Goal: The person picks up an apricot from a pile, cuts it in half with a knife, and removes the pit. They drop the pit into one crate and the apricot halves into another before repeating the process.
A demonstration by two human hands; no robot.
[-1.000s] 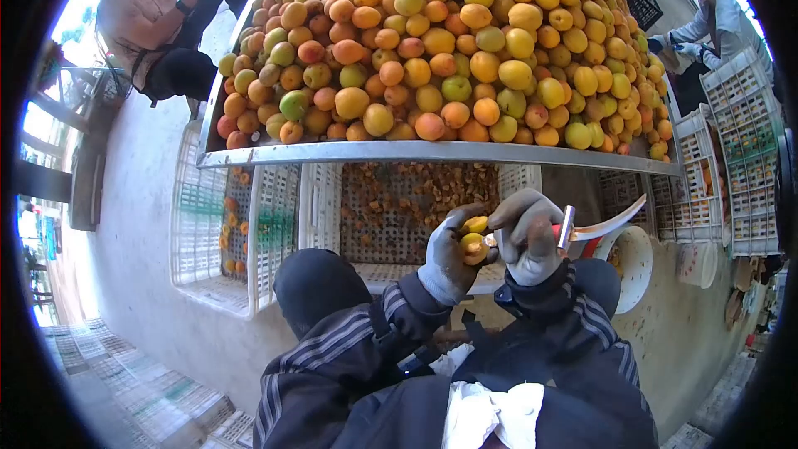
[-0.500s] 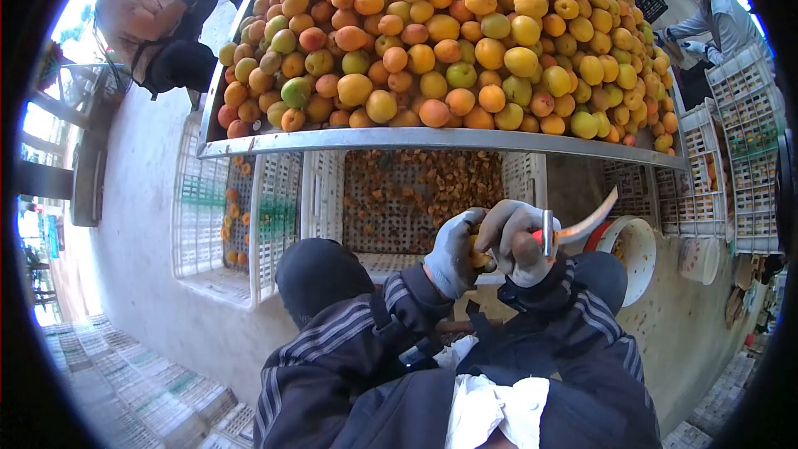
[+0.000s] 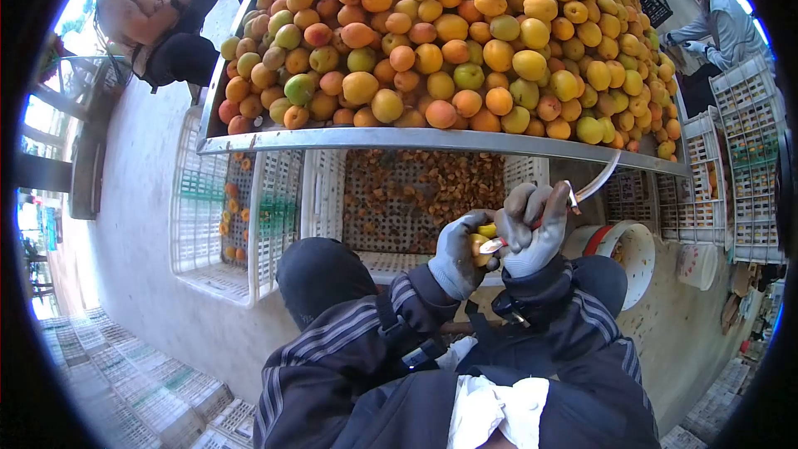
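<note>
My left hand (image 3: 457, 259), in a grey-and-white work glove, is closed round a yellow apricot (image 3: 480, 246). Close beside it, my gloved right hand (image 3: 530, 224) grips a curved knife (image 3: 598, 178) with a red handle mostly hidden in the fingers. The long curved blade points up and right, away from the fruit. From the tool's other end a short pale tip reaches to the apricot and appears to touch it. Both hands are over the near edge of a white crate (image 3: 324, 199) with many brown-orange fruit pieces on its bottom.
A metal-rimmed table (image 3: 440, 140) piled with apricots (image 3: 499, 54) stands in front. Another crate (image 3: 278, 220) holding orange fruit is at left; a white bucket (image 3: 636, 262) stands right. Stacked crates (image 3: 752, 150) rise at far right. Two people (image 3: 137, 8) sit at the sides.
My right hand has turned and lifted slightly, swinging the blade upward. The tool's short tip now shows at the apricot. My left hand keeps its hold, with more of the fruit visible.
</note>
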